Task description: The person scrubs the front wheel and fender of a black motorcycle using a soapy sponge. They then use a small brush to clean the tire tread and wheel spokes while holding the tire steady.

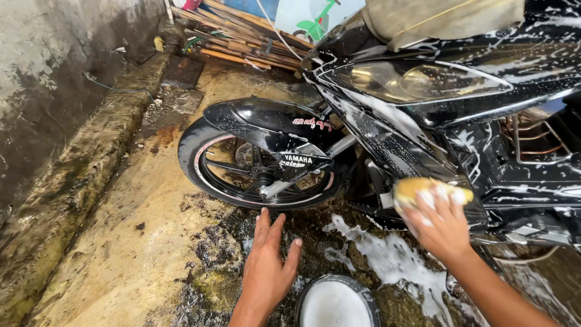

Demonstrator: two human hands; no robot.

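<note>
We see a yellow sponge pressed against the lower side panel of a black motorbike, just behind the front wheel and below the headlight. Our right hand holds it, fingers curled over the back of the sponge and close together, with foam on the knuckles. The thumb is hidden, so we cannot tell how it grips underneath.

Our left hand holds nothing. It hovers palm down over the wet floor, fingers straight and slightly spread, fingertips pointing toward the wheel and close to the tyre without touching it.

Just below and between the hands sits a round bucket full of white suds, only its top showing at the frame edge. A puddle of foam lies on the ground under the bike, beside the bucket.

Soap streaks run across the bike's fairing and seat area. A tan cloth drapes over the top of the bike. The black front fender is glossy and wet.

To the left a stained concrete wall meets a raised kerb. At the back lies a stack of wooden sticks, possibly bamboo; it is too far to be sure.
</note>
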